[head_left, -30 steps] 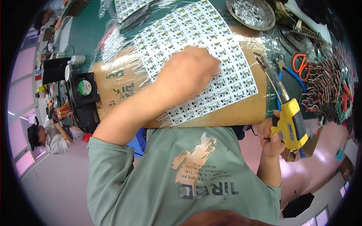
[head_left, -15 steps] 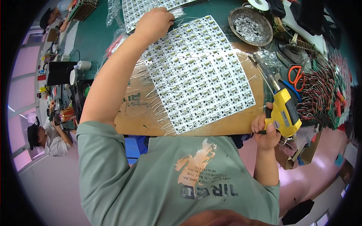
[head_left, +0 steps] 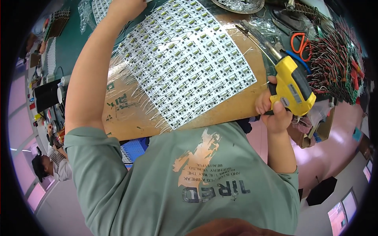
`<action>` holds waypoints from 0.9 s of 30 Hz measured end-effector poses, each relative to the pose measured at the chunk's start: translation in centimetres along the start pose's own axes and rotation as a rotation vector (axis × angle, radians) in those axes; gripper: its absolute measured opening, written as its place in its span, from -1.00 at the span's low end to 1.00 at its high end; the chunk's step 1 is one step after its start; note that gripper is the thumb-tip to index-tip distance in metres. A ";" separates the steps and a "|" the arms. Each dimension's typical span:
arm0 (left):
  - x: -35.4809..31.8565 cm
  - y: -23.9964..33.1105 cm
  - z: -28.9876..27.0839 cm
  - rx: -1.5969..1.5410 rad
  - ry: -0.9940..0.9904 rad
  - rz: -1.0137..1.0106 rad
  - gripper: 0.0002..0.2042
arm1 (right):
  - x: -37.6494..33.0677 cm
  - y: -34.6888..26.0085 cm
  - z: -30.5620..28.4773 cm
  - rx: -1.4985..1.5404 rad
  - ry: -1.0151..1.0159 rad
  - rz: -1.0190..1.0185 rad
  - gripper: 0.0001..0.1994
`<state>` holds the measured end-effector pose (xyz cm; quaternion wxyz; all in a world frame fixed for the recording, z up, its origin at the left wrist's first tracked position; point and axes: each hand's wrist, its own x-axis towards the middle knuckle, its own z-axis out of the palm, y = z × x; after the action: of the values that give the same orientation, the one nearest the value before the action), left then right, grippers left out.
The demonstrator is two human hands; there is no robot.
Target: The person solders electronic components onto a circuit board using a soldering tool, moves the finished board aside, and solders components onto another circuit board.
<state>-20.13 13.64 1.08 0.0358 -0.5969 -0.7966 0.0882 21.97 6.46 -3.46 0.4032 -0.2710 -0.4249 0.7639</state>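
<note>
My right hand [head_left: 278, 115] is wrapped round the grip of a yellow and black soldering gun [head_left: 292, 84]. The gun's long metal tip points up and left, just beyond the right edge of a large white circuit board panel [head_left: 197, 59]. Rows of small parts cover this panel, and thin white wires stick out along its left side. It lies tilted on a brown board [head_left: 224, 110]. My left hand [head_left: 128, 7] is at the top edge of the view, past the panel's far left corner. The picture's edge cuts off its fingers, so its grip is hidden.
A metal dish [head_left: 241, 5] of silvery scraps stands at the far side. To the right lie orange-handled scissors [head_left: 301, 46] and a thick bundle of red, white and green wires [head_left: 334, 67]. Another white panel [head_left: 100, 10] is at the far left. A person [head_left: 51, 167] sits at left.
The view has shifted, so the panel and dish sit higher and further left. My left hand has moved away from the panel's far edge, leftward. My right hand still grips the soldering gun.
</note>
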 end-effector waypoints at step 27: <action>-1.1 -5.0 0.1 -0.453 -0.095 -0.087 -0.78 | -0.1 0.1 0.3 -0.017 0.010 -0.031 -0.36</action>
<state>-24.55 11.24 1.98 -0.1328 -0.5501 -0.8218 -0.0666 21.71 6.19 -3.40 0.4148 -0.2715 -0.4334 0.7526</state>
